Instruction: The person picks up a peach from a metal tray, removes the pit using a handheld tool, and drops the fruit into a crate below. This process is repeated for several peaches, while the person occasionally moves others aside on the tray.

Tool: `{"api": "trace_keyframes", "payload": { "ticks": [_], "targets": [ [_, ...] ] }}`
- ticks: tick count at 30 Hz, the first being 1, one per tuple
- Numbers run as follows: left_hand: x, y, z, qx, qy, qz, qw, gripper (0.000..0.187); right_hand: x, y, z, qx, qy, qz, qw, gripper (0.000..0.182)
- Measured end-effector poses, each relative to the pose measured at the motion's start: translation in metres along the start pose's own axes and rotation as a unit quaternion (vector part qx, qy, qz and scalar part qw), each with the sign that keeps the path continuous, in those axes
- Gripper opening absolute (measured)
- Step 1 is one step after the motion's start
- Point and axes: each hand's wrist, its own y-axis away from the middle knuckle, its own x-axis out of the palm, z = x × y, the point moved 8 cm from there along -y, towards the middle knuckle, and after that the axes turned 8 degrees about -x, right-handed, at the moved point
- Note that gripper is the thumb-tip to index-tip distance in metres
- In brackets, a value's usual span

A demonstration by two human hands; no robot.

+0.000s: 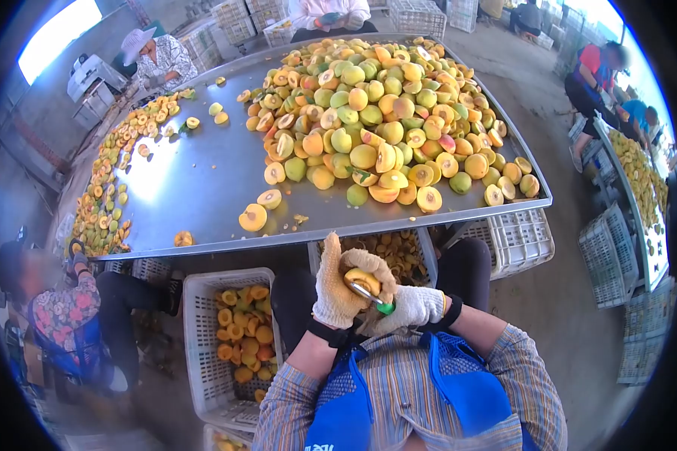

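Both my hands wear whitish knitted gloves with tan-stained palms and meet in front of my chest. My left hand [337,288] is wrapped around a yellow halved peach [363,281], cut face up, its thumb pointing upward. In my right hand [412,309] is a pitting knife with a green handle [386,308]; its curved metal end rests against the peach's cut face. Beyond my hands, whole and halved peaches [384,113] are heaped on a metal table [203,218].
A white crate [192,353] of peach halves stands left of my legs, another crate [429,259] under the table edge. Co-workers sit at the left [64,316], far left corner [162,64] and far side [331,15]. A second fruit table [639,180] is at right.
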Motion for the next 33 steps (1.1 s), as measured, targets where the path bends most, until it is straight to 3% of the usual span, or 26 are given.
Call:
{"api": "trace_keyframes", "payload": {
  "ticks": [1,3,5,6,7,8,9,10,11,13,14,15,16,17,18,19,20,21,23,26,29,30,32,33],
  "targets": [
    [0.003,0.0,0.001,0.009,-0.003,0.069,0.998,0.08,0.0,0.001,-0.004,-0.001,0.001,0.0,1.0,0.034],
    [0.01,0.001,0.0,0.024,-0.009,0.063,0.998,0.083,0.006,0.004,-0.024,0.074,-0.048,0.039,0.995,0.031],
    [0.02,0.0,0.003,-0.008,-0.045,0.114,0.992,0.084,0.014,0.005,-0.022,0.066,-0.054,0.04,0.996,0.028],
    [0.031,0.002,0.007,-0.018,-0.113,0.166,0.98,0.084,0.024,0.007,-0.021,0.154,0.002,0.099,0.983,0.027],
    [0.037,0.007,0.018,-0.073,-0.09,0.192,0.975,0.082,0.028,0.01,-0.022,0.238,0.059,0.157,0.957,0.027],
    [0.026,0.008,0.031,-0.097,-0.155,0.138,0.973,0.081,0.035,0.005,-0.018,0.068,0.021,0.134,0.988,0.025],
    [0.015,0.007,0.039,-0.121,-0.218,0.079,0.965,0.079,0.023,0.012,-0.02,0.089,0.075,0.101,0.988,0.034],
    [-0.017,0.004,0.033,-0.117,-0.106,-0.108,0.982,0.076,0.018,0.008,-0.021,0.099,0.111,0.078,0.986,0.034],
    [-0.01,-0.002,0.011,-0.052,-0.089,-0.141,0.985,0.07,0.017,0.003,-0.018,0.109,0.145,0.055,0.982,0.033],
    [-0.018,0.019,-0.04,0.051,-0.193,-0.256,0.946,0.065,-0.003,0.0,-0.028,0.104,0.09,0.023,0.99,0.037],
    [-0.044,0.032,-0.061,0.113,-0.155,-0.289,0.938,0.06,-0.02,0.0,-0.012,0.116,0.169,-0.027,0.978,0.038],
    [-0.053,0.057,-0.086,0.146,-0.216,-0.35,0.9,0.057,-0.036,0.009,-0.003,0.232,0.196,-0.074,0.95,0.038],
    [-0.071,0.085,-0.112,0.172,-0.303,-0.412,0.842,0.054,-0.054,0.011,0.002,0.289,0.288,-0.12,0.905,0.034],
    [-0.072,0.113,-0.133,0.174,-0.383,-0.478,0.772,0.057,-0.074,0.004,-0.003,0.173,0.52,-0.09,0.832,0.03],
    [-0.087,0.14,-0.152,0.164,-0.466,-0.515,0.701,0.058,-0.091,0.009,-0.019,0.189,0.566,-0.093,0.797,0.029],
    [-0.08,0.156,-0.176,0.104,-0.718,-0.533,0.435,0.051,-0.103,0.013,-0.027,0.205,0.61,-0.097,0.76,0.028],
    [-0.079,0.165,-0.183,0.012,-0.797,-0.548,0.254,0.051,-0.107,0.014,-0.027,0.202,0.61,-0.095,0.76,0.028],
    [-0.072,0.173,-0.186,-0.016,-0.818,-0.568,0.089,0.047,-0.109,0.014,-0.032,0.213,0.622,-0.063,0.751,0.026],
    [-0.05,0.161,-0.202,0.087,-0.815,-0.566,0.09,0.04,-0.107,0.012,-0.034,0.215,0.628,-0.046,0.747,0.024],
    [-0.053,0.104,-0.229,0.176,-0.832,-0.507,0.141,0.041,-0.104,0.01,-0.043,0.202,0.621,-0.042,0.756,0.024],
    [-0.093,0.042,-0.256,0.066,-0.847,-0.49,0.193,0.046,-0.097,0.011,-0.041,0.228,0.61,0.001,0.759,0.028],
    [-0.1,0.025,-0.262,0.068,-0.848,-0.489,0.194,0.046,-0.095,0.012,-0.034,0.225,0.604,0.003,0.765,0.029],
    [-0.138,-0.007,-0.26,-0.063,-0.804,-0.477,0.349,0.052,-0.094,0.019,-0.015,0.224,0.597,0.003,0.771,0.03],
    [-0.131,-0.016,-0.256,-0.065,-0.804,-0.476,0.351,0.052,-0.094,0.021,-0.002,0.216,0.581,0.002,0.785,0.032]
  ]
}}
